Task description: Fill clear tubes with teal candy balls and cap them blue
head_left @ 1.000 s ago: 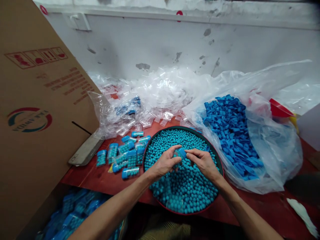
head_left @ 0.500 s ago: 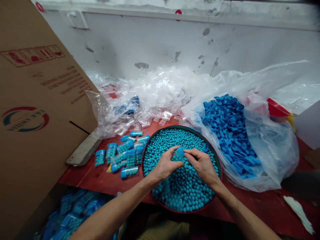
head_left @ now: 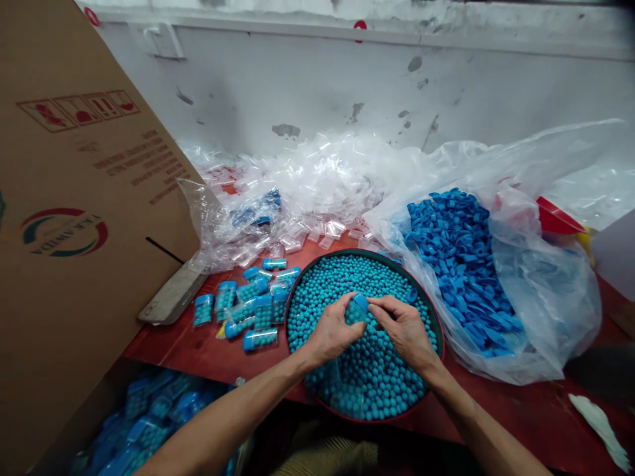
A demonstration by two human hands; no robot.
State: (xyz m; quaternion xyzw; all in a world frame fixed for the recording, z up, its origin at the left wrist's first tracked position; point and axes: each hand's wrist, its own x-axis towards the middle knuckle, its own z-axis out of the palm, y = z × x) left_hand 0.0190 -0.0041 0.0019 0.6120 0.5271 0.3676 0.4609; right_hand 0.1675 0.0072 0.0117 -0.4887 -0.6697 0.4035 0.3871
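Over a round tub [head_left: 441,334] full of small blue beads [head_left: 337,272], my left hand [head_left: 328,336] is closed around a small clear plastic jar [head_left: 354,313] with blue beads in it. A blue cap [head_left: 362,302] sits on the jar's upper end. My right hand [head_left: 407,332] has its thumb and fingertips pinched at the edge of that cap. Whether the cap is fully pressed down I cannot tell. A loose blue cap [head_left: 411,295] lies on the beads near the tub's right rim. Clear jars, partly hidden, rest on the beads below my hands.
Several filled, capped jars [head_left: 262,312] lie left of the tub on the red table [head_left: 178,347]. Right of it, a plastic bag [head_left: 550,317] holds blue caps [head_left: 456,258]. Empty clear jars [head_left: 332,175] pile up behind. A cardboard box [head_left: 84,172] stands left; more filled jars [head_left: 153,416] sit below.
The whole view has shifted slightly, so the scene sits a little further right. Both hands stay at the capped jar with nearly the same grip.
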